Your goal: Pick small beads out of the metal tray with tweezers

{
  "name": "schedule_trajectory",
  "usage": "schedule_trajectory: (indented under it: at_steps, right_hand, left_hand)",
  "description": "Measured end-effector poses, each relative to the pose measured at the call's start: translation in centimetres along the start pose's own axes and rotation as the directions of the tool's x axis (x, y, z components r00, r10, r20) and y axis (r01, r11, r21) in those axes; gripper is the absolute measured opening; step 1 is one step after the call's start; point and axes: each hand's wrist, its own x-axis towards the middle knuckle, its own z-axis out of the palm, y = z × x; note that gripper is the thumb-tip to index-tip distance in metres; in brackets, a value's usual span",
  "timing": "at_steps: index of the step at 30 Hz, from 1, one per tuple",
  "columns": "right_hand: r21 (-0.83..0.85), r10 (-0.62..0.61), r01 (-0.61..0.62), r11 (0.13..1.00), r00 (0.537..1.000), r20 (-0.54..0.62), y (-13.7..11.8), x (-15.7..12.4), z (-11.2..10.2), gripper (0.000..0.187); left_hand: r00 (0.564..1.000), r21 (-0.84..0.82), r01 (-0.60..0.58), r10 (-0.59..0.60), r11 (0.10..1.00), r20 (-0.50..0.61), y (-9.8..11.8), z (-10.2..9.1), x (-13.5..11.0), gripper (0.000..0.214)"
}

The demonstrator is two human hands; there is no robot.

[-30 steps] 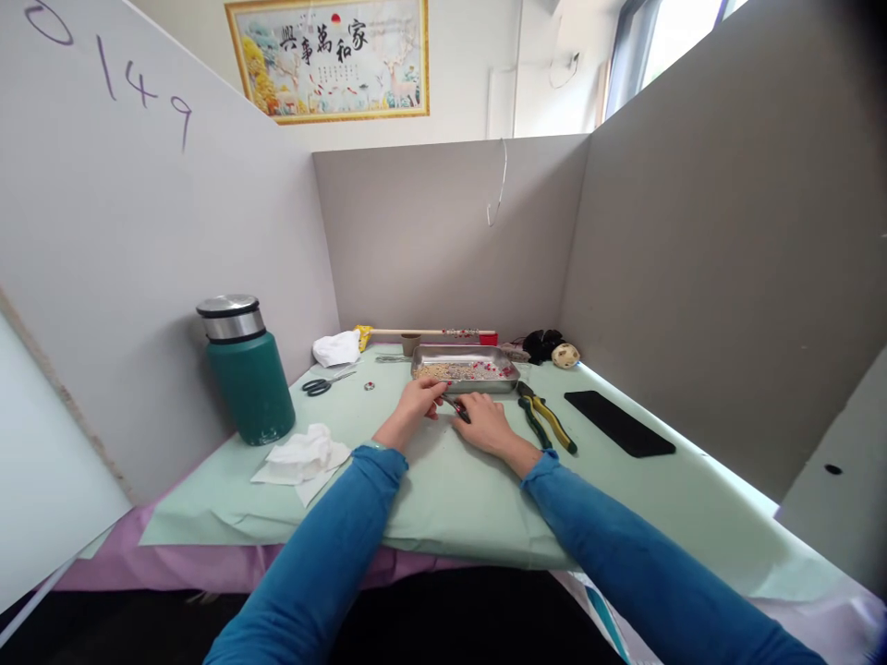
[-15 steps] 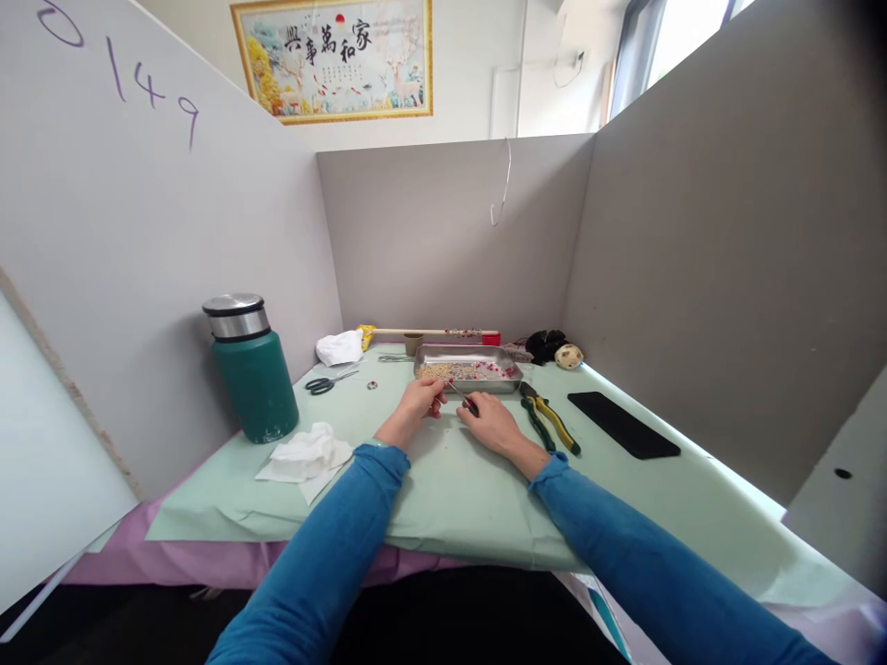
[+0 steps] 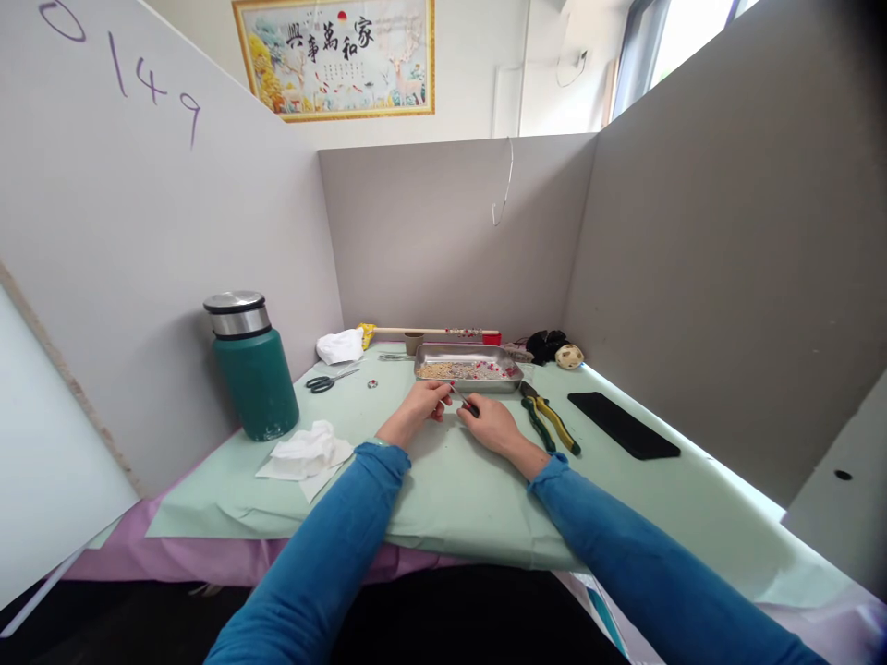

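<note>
My left hand point(image 3: 424, 403) is closed in a pinch just in front of the metal tray, with a small red bead point(image 3: 453, 384) at its fingertips. My right hand point(image 3: 491, 421) is wrapped round the dark handle of a thin metal tool point(image 3: 474, 407), whose tip points left toward the bead. The tool's exact kind is too small to tell. Behind both hands stands a shallow steel tray point(image 3: 471, 386) holding gold, pale and red beads. A tiny beaded ring point(image 3: 372, 383) lies on the cloth to the left.
Black scissors point(image 3: 321, 383) and crumpled tissue point(image 3: 309, 453) lie left, beside a green bottle point(image 3: 256, 383). Green-and-yellow pliers point(image 3: 551, 420) and a black slab point(image 3: 622, 425) are on the right. Behind the tray are a brown cup point(image 3: 414, 344) and a wooden stick point(image 3: 416, 331).
Both hands stay almost in place, with the fingers shifting slightly around the bead and the tool tip. The view has tilted a little.
</note>
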Motion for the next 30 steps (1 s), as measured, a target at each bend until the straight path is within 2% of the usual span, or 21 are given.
schedule_trajectory:
  at_steps: [5, 12, 21, 24, 28, 30]
  right_hand:
    - [0.142, -0.002, 0.0, 0.99, 1.0, 0.018, 0.04, 0.05, -0.42, 0.023]
    - [0.394, -0.035, 0.0, 0.919, 0.996, 0.082, 0.21, 0.2, -0.92, 0.034]
    - [0.458, -0.018, -0.009, 0.889, 0.998, 0.053, 0.18, 0.33, -0.83, 0.032]
    - [0.54, 0.004, -0.057, 0.84, 0.995, 0.099, 0.08, 0.28, -0.9, 0.029]
    - [0.664, 0.068, -0.21, 0.718, 0.97, 0.233, -0.19, 0.18, -1.0, 0.025]
    - [0.676, 0.083, -0.237, 0.698, 0.964, 0.252, -0.31, 0.2, -0.96, 0.024]
  left_hand:
    - [0.997, -0.002, -0.053, 0.053, 0.999, 0.058, -0.07, -0.22, 0.08, 0.024]
    - [0.986, -0.007, -0.142, 0.142, 0.99, 0.088, 0.13, -0.18, -0.13, 0.031]
    - [0.972, 0.248, -0.232, 0.231, 0.941, 0.032, 0.3, -0.25, 0.02, 0.032]
    - [0.964, 0.324, -0.259, 0.267, 0.91, 0.023, 0.19, -0.36, 0.11, 0.033]
    - [0.951, 0.412, -0.285, 0.308, 0.865, 0.012, 0.19, -0.42, 0.04, 0.034]
    - [0.943, 0.459, -0.295, 0.332, 0.838, 0.0, 0.11, -0.42, 0.12, 0.035]
